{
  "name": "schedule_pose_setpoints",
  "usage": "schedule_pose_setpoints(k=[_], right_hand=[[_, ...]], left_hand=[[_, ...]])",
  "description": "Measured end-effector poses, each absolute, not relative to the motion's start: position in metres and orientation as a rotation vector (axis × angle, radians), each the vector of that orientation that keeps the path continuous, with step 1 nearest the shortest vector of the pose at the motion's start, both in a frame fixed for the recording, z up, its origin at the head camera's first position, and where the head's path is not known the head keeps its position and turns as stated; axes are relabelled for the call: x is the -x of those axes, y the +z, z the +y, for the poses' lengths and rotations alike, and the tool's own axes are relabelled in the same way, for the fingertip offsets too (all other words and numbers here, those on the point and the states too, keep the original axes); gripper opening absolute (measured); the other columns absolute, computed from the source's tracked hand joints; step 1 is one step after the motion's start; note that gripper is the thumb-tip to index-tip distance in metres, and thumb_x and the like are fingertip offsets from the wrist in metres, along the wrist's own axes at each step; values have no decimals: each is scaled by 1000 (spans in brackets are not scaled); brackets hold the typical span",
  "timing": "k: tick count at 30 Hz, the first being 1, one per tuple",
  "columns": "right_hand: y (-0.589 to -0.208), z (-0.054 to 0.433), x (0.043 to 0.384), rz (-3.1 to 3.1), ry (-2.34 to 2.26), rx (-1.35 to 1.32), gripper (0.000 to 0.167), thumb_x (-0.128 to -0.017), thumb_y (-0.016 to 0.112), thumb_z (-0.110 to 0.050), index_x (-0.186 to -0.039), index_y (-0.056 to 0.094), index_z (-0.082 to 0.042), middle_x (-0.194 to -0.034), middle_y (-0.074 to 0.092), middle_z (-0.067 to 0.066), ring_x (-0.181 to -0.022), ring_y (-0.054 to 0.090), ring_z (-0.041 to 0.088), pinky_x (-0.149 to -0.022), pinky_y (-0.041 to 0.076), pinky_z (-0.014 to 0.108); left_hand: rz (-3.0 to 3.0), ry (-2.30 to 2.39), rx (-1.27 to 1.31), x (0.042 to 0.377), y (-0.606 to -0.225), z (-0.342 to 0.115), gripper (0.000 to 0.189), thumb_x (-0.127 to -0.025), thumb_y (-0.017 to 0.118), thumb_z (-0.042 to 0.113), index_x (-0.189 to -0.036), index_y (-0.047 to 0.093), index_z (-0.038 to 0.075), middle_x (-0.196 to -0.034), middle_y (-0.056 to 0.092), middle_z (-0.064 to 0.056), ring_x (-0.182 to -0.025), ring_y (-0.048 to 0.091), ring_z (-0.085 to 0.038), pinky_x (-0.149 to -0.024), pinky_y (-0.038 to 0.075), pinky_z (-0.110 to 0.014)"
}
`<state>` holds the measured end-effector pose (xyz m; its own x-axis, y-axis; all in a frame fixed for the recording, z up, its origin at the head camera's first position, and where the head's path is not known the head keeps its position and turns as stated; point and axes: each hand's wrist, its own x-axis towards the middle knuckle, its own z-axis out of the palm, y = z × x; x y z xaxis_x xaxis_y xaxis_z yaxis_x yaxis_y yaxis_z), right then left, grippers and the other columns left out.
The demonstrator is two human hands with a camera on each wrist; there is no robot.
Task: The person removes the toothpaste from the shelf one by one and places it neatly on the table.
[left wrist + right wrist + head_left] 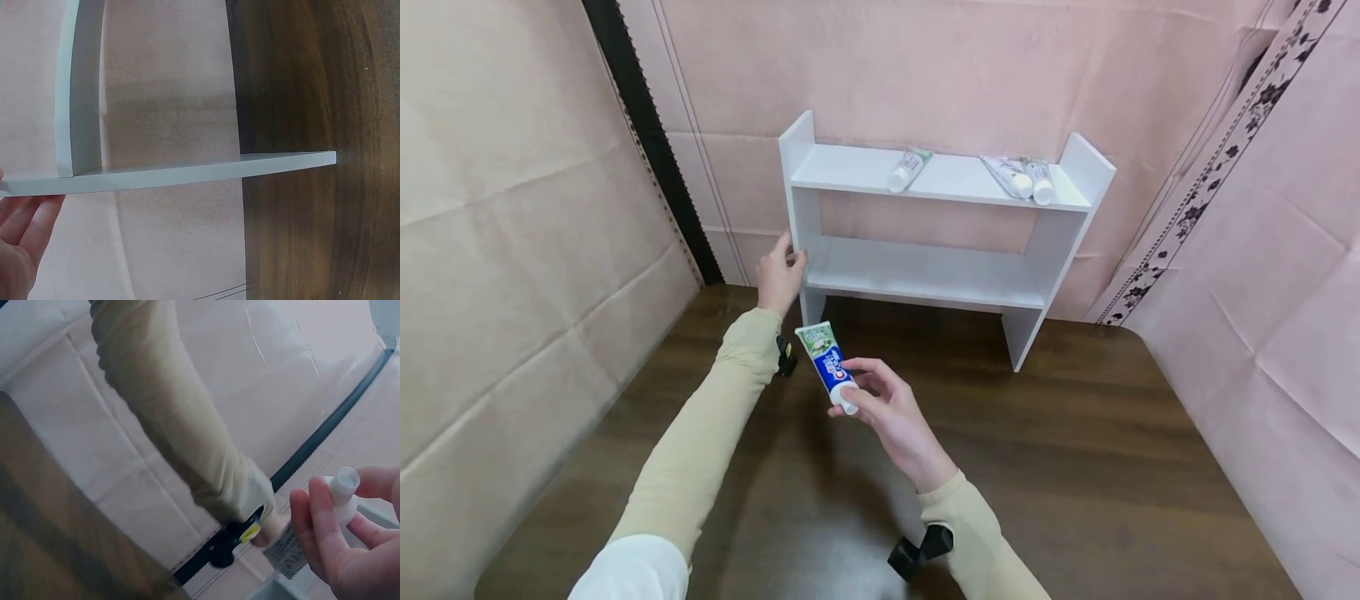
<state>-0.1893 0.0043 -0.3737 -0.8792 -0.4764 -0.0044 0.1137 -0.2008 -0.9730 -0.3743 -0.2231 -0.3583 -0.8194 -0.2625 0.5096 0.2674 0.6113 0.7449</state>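
Note:
In my right hand [898,417] is a blue, green and white toothpaste tube [827,362], pinched near its white cap between thumb and fingers. The cap [344,482] points up past the fingertips in the right wrist view. My left hand [778,279] holds the left side panel [156,178] of a white two-tier shelf [925,271], fingers against its outer face and thumb at the edge. On the top board lie a white tube [910,169] left of the middle and two more tubes, one [1006,177] beside the other [1040,181], at the right end.
The shelf stands on a dark wood-grain table [1075,467] close to a pink cloth backdrop [940,67]. Cloth walls rise at the left [512,208] and right [1262,317]. Each wrist wears a black camera mount, like the right one [921,552].

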Motion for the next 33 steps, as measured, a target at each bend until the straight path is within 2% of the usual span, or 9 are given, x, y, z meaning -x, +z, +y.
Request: schedule_pose_setpoints(k=[9, 16, 20, 25, 29, 33], right_hand=[[-410, 8, 195, 1679, -2077, 343, 38, -94, 61, -14, -129, 52, -4, -123, 51, 13, -89, 65, 19, -94, 53, 31], [-443, 12, 199, 1740, -1988, 320, 36, -94, 60, -11, -126, 54, 2, -96, 57, 3, -75, 65, 14, -84, 56, 30], [-458, 11, 199, 1748, -1980, 332, 37, -93, 59, -10, -127, 53, 4, -91, 58, 2, -73, 65, 13, -81, 56, 32], [-469, 9, 193, 1806, -1938, 327, 35, -94, 60, -12, -126, 53, -1, -90, 55, 4, -72, 67, 12, -79, 54, 38], [-473, 4, 187, 1893, -1837, 401, 33, -94, 61, -14, -125, 53, -6, -93, 56, 8, -69, 66, 15, -77, 58, 46], [-478, -2, 182, 1997, -1679, 480, 36, -93, 63, -18, -127, 53, -15, -90, 63, 13, -60, 63, 16, -66, 59, 45]], left_hand=[[-2251, -1130, -27, 375, -357, -223, 39, -98, 53, 16, -137, 52, 14, -128, 63, -19, -114, 65, -34, -93, 54, -48], [-2262, -1110, -21, 376, -360, -221, 40, -98, 51, 18, -138, 51, 15, -125, 65, -21, -111, 67, -35, -90, 55, -49], [-2248, -1131, -13, 376, -360, -222, 44, -99, 50, 20, -142, 48, 18, -126, 64, -21, -112, 66, -33, -89, 55, -48], [-2247, -1114, -12, 377, -362, -221, 39, -99, 51, 20, -138, 51, 15, -124, 66, -20, -112, 67, -32, -88, 56, -48], [-2247, -1114, -22, 377, -361, -220, 37, -98, 52, 16, -134, 53, 11, -123, 66, -21, -112, 66, -34, -88, 55, -50], [-2254, -1106, -29, 378, -361, -219, 36, -98, 51, 16, -134, 53, 11, -127, 64, -21, -113, 65, -34, -88, 55, -51]])
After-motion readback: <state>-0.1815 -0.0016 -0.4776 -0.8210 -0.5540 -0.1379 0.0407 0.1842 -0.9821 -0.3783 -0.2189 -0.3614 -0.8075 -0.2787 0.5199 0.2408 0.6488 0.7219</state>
